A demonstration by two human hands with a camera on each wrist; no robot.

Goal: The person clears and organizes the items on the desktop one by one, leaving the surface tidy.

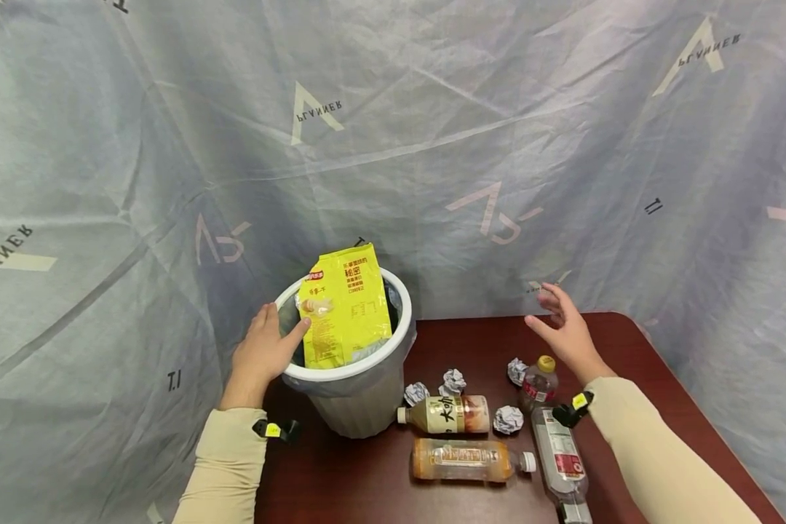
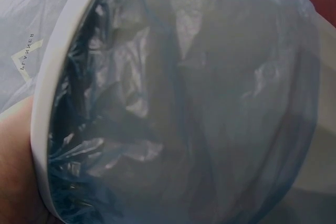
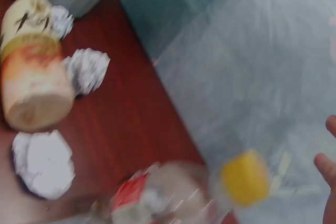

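Note:
Beside the left rim of the lined trash can [image 1: 402, 302], my left hand [image 1: 258, 349] has its fingers extended and its thumb out over the opening. A yellow chip bag [image 1: 347, 306] sticks up out of the can, its lower part inside. My left wrist view is filled by the translucent liner [image 2: 220, 77] and the white rim [image 2: 44, 98], with part of the hand at the left edge. My right hand [image 1: 566, 331] is raised above the table's back right, fingers spread and loosely bent, holding nothing. Below it stands a clear bottle with a yellow cap [image 1: 540, 378].
On the dark red table [image 1: 340, 487] lie a milk-tea bottle [image 1: 448, 415], an orange-tinted bottle [image 1: 465, 460] and a clear bottle [image 1: 560, 455]. Several crumpled paper balls [image 1: 508, 420] are scattered among them. A grey printed curtain [image 1: 380, 145] hangs behind the table.

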